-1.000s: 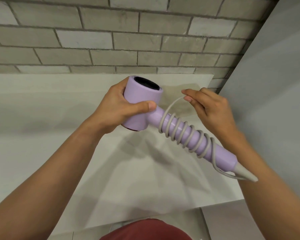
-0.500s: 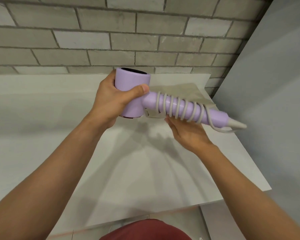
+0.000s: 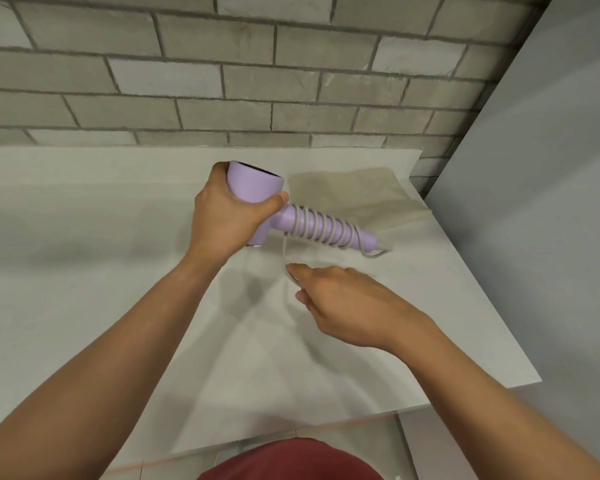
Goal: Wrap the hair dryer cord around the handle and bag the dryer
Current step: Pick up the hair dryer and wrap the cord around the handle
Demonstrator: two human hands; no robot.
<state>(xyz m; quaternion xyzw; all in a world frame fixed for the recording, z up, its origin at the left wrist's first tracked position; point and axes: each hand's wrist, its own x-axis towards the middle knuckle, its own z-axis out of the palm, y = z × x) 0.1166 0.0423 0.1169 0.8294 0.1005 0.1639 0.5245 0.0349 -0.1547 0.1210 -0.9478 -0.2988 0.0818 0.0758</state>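
Brick wall [image 3: 222, 81]: fills the background; its top is cut off by the frame edge.
Counter [image 3: 84, 271]: pale and flat against the wall, its left side running out of view.
Red garment [image 3: 291, 459]: only a sliver shows at the bottom edge.
Bag [image 3: 354, 192]: beige, lying flat at the counter's far right corner, behind the dryer; its opening is not discernible.
Hair dryer [image 3: 253, 183]: lilac, held above the counter with its handle [image 3: 368, 239] pointing right; the far tip is blurred.
Left hand [image 3: 222, 223]: wraps the dryer's head, covering much of it.
Right hand [image 3: 347, 299]: below the handle and clear of it, fingertips pinching a loose strand; motion blur softens the grip.
Cord [image 3: 321, 228]: grey, coiled along the handle; the plug end is not visible.
Change: half a second ago the right hand cupped the handle from beneath; it now sits lower, drawing the strand down.
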